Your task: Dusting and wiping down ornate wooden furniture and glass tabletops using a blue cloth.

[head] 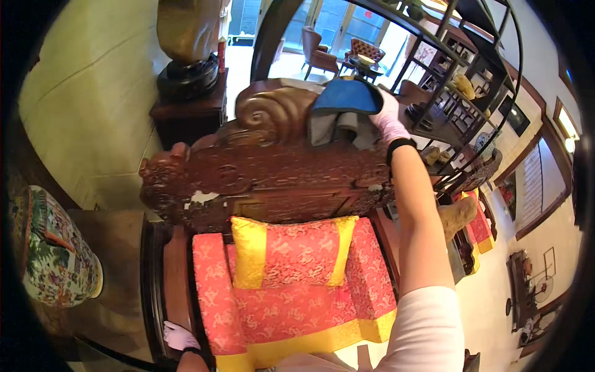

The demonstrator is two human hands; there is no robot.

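Observation:
A carved dark wooden chair stands before me, with a red and yellow brocade cushion against its back. My right hand, in a pink glove, reaches to the top of the chair back and holds a blue and grey cloth that drapes over the carved crest. Down at the lower left, my left hand, also gloved in pink, rests on the chair's wooden armrest. Nothing shows in that hand; its fingers are partly curled.
A painted porcelain vase stands on a side table at the left. Behind the chair are a large ornament on a black base and a dark curved display shelf. Leather armchairs stand farther back.

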